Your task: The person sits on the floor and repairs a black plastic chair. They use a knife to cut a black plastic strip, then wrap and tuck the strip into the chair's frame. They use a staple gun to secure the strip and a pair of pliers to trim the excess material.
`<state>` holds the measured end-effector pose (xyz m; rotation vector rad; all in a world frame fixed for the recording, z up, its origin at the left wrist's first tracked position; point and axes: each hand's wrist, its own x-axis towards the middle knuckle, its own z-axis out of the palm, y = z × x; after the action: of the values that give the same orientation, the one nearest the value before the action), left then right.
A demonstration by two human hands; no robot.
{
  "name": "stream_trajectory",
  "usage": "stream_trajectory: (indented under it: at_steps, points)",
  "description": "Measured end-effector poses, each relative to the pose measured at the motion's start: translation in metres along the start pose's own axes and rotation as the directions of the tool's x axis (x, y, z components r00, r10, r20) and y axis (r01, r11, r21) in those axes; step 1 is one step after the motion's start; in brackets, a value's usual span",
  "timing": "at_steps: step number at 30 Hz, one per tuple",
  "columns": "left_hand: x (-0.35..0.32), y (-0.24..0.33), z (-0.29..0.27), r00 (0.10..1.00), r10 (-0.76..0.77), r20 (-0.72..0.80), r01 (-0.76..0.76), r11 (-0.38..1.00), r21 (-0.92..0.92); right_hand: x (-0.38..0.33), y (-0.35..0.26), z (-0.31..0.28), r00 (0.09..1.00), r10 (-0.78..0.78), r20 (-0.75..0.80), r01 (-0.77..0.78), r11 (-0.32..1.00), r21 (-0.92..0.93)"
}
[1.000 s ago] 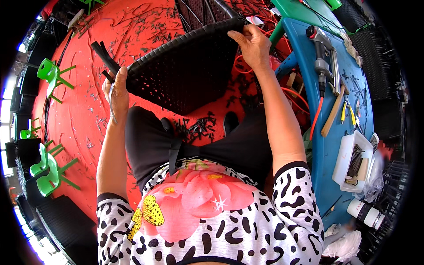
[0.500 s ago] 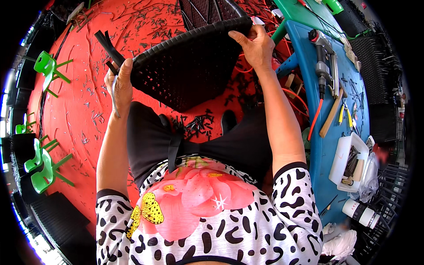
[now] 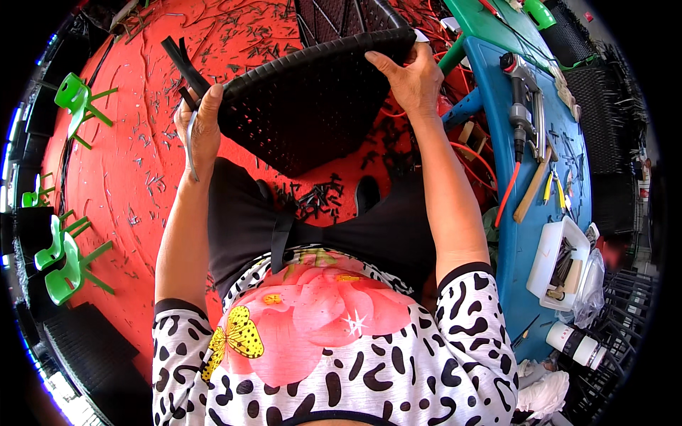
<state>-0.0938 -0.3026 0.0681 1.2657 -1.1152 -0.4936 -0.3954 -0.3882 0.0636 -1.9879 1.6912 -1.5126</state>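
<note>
A black wicker chair (image 3: 305, 106) with a strip-wrapped rim is held above my knees, small gaps showing through its woven panel. My left hand (image 3: 199, 128) is closed round the left corner of that rim, thumb on top and most fingers hidden behind. Loose black strips (image 3: 183, 65) stick out beyond this hand, and a thin grey strip (image 3: 191, 145) hangs across it near the wrist. At the right corner, my right hand (image 3: 415, 82) grips the rim, its thumb lying along the near side and its fingertips out of sight.
Black offcuts (image 3: 316, 202) litter the red floor (image 3: 121, 192). To the right, a blue table (image 3: 508, 277) bears a power tool (image 3: 521, 106), a hammer (image 3: 533, 192), yellow-handled pliers (image 3: 554, 188) and a white bin (image 3: 543, 284). Green small chairs (image 3: 67, 273) stand at left.
The chair and its loose strips have shifted slightly right and up. My left hand has moved with them. Both hands keep their hold on the rim.
</note>
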Motion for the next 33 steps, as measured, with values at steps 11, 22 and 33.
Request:
stream_trajectory:
  at_steps: [11, 22, 33]
  points:
    - [0.001, -0.002, -0.003, 0.999, 0.000, 0.054, 0.000, 1.000, 0.005, -0.005, -0.016, 0.010, 0.889, -0.403, -0.217, 0.381, 0.914, -0.136]
    - [-0.001, -0.001, -0.002, 0.998, 0.004, 0.064, -0.003, 1.000, -0.021, -0.002, -0.033, 0.002, 0.798, -0.568, -0.202, 0.490, 0.806, -0.333]
    - [0.000, -0.001, -0.002, 0.998, 0.047, 0.043, -0.048, 0.998, 0.028, -0.003, -0.033, 0.011, 0.773, -0.623, -0.122, 0.582, 0.772, -0.257]
